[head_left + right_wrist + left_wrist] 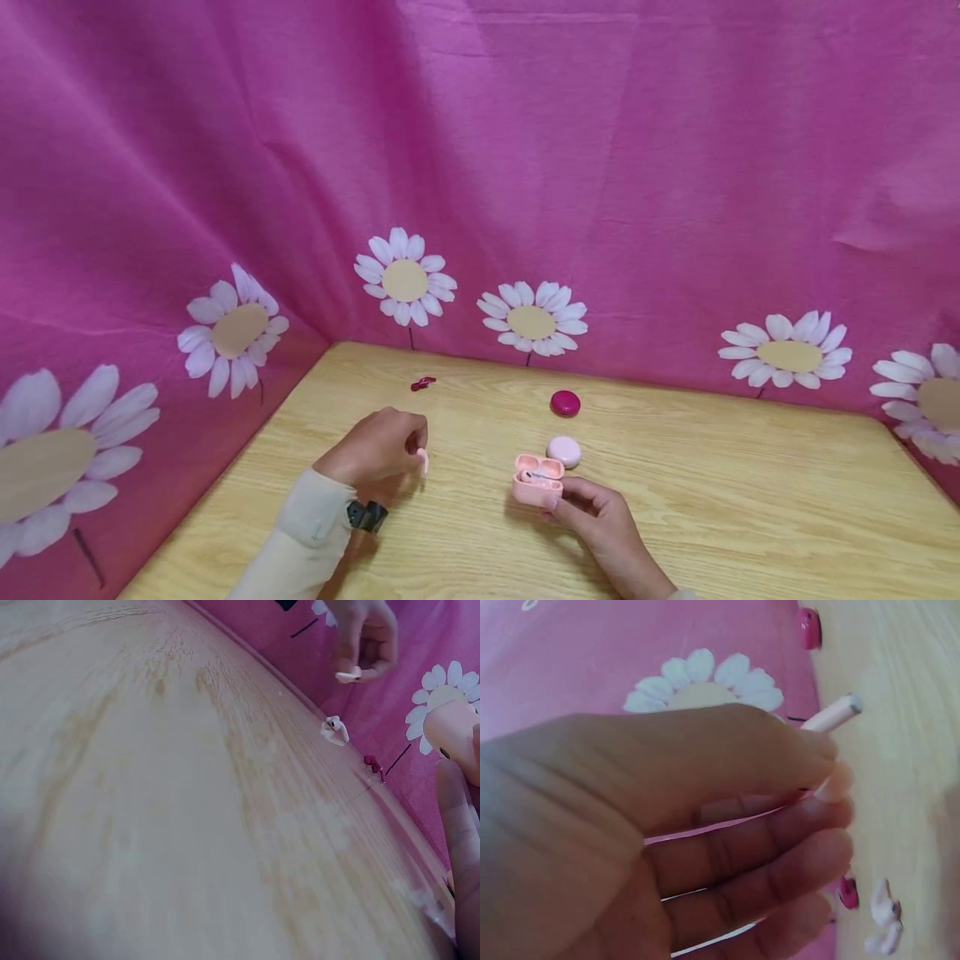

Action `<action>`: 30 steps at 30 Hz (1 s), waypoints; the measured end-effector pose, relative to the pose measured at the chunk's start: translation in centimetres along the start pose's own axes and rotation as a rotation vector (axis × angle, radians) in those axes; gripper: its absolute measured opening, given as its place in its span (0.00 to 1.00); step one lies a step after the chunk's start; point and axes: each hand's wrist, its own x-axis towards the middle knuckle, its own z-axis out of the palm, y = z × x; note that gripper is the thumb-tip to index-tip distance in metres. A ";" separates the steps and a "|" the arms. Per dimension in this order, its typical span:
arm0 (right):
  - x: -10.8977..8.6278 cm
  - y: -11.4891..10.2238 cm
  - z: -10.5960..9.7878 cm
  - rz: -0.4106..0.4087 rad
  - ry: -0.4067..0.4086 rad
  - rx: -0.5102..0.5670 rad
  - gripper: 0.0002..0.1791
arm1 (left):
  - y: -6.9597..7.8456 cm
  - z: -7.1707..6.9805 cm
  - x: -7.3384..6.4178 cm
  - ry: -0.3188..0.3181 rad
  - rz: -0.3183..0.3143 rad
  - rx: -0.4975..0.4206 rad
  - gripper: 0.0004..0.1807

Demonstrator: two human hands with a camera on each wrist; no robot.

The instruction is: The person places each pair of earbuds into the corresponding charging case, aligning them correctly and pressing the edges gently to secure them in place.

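My left hand (381, 447) hovers over the left part of the table, pinching a light pink earbud (424, 461) between thumb and fingertips. In the left wrist view the earbud's stem (834, 714) sticks out past the thumb. My right hand (611, 529) grips a peach-pink earbud case (534, 493) from its right side, with the lid up. Inside the case one earbud (527, 477) shows in the left part. A pair of pale earbuds (334, 731) lies on the table, visible in both wrist views; my left hand seems to hide them in the head view.
Magenta earbuds (423, 383) lie at the back left of the wooden table (712, 500). Just behind the peach case sits a round pale pink case (564, 452), and farther back a round magenta one (566, 403). A magenta curtain (600, 167) with daisies borders the back and left.
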 end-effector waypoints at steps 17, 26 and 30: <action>0.0 0.0 0.3 0.017 -0.030 0.021 0.19 | 5.2 -0.7 1.9 0.114 0.201 0.043 0.10; -0.1 -0.1 0.1 0.019 -0.024 0.000 0.18 | 7.9 -0.9 2.5 0.108 0.244 -0.003 0.09; -0.1 -0.2 0.0 0.032 -0.009 -0.002 0.18 | 8.6 -0.6 2.9 0.099 0.274 -0.007 0.09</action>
